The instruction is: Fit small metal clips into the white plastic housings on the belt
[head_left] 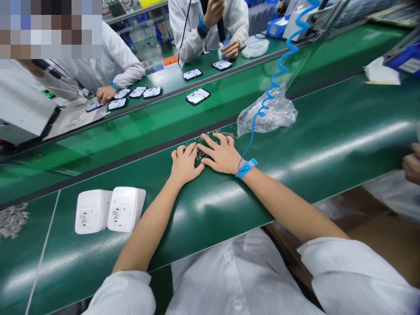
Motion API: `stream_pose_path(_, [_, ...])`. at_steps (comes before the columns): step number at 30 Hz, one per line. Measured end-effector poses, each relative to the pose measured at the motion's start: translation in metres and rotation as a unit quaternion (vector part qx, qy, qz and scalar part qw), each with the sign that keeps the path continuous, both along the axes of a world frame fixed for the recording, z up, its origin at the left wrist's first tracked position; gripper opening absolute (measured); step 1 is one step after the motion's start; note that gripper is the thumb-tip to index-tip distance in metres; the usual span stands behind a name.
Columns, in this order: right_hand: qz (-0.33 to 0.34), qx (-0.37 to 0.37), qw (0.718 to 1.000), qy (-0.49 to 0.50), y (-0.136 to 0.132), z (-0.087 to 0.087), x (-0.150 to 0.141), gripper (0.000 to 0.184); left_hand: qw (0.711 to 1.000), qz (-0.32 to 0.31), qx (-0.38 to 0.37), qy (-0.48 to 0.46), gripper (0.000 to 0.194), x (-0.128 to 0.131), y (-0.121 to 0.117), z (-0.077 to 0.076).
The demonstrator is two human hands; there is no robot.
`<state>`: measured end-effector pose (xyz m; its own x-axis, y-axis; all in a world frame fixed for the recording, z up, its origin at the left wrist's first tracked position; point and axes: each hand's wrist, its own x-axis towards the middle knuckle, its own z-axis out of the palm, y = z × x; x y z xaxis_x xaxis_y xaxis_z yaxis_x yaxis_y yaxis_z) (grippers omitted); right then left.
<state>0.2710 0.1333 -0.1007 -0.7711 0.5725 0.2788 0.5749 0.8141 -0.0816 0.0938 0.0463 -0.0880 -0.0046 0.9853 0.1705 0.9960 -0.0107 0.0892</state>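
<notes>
Both my hands rest on a green work surface [328,144] over a scatter of tiny grey screws [200,151]. My left hand [184,164] lies palm down with fingers curled at the pile's near edge. Fingers spread flat, my right hand [220,153] sits on the screws. A blue wrist strap [246,168] circles my right wrist, and its coiled blue cord [278,65] runs up and away. Beyond my right hand lies a crumpled clear plastic bag [267,114]. Two white plastic housings [110,210] stand to my left.
Another heap of screws [12,220] lies at the far left. Across a green conveyor belt [138,127], two people in white coats handle black-framed boards [197,96]; one holds a screwdriver [220,26]. Another person's hand [412,164] shows at the right edge.
</notes>
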Motion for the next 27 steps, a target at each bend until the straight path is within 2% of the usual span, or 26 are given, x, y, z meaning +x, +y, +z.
stream_pose_path(4, [-0.020, 0.007, 1.000, -0.006, -0.001, -0.004, -0.002, 0.062, 0.998, 0.057, 0.011, 0.002, 0.071, 0.001, 0.000, 0.000])
stream_pose_path(8, [-0.017, -0.001, 1.000, 0.000, 0.000, -0.005, -0.002, 0.061, 1.000, 0.007, 0.013, 0.000, 0.057, 0.001, -0.001, 0.000])
stream_pose_path(11, [-0.042, -0.019, 0.999, 0.028, 0.004, -0.004, -0.001, 0.053, 0.998, 0.022, 0.051, -0.009, 0.043, 0.001, -0.002, -0.001])
stream_pose_path(14, [-0.025, -0.030, 0.998, 0.055, 0.009, -0.005, 0.002, 0.039, 0.996, 0.035, 0.075, -0.021, 0.029, -0.001, -0.002, -0.003])
stream_pose_path(19, [-0.030, -0.039, 0.996, 0.077, 0.011, -0.006, 0.003, 0.027, 0.994, 0.020, 0.100, -0.043, 0.019, -0.007, -0.001, -0.006])
stream_pose_path(24, [-0.054, -0.056, 0.996, 0.041, 0.015, -0.002, 0.002, 0.027, 0.984, -0.036, 0.135, -0.115, 0.035, -0.011, 0.003, -0.009])
stream_pose_path(27, [-0.030, -0.063, 0.996, 0.058, 0.014, 0.006, 0.005, 0.027, 0.984, -0.022, 0.144, -0.099, 0.051, -0.006, -0.001, -0.005])
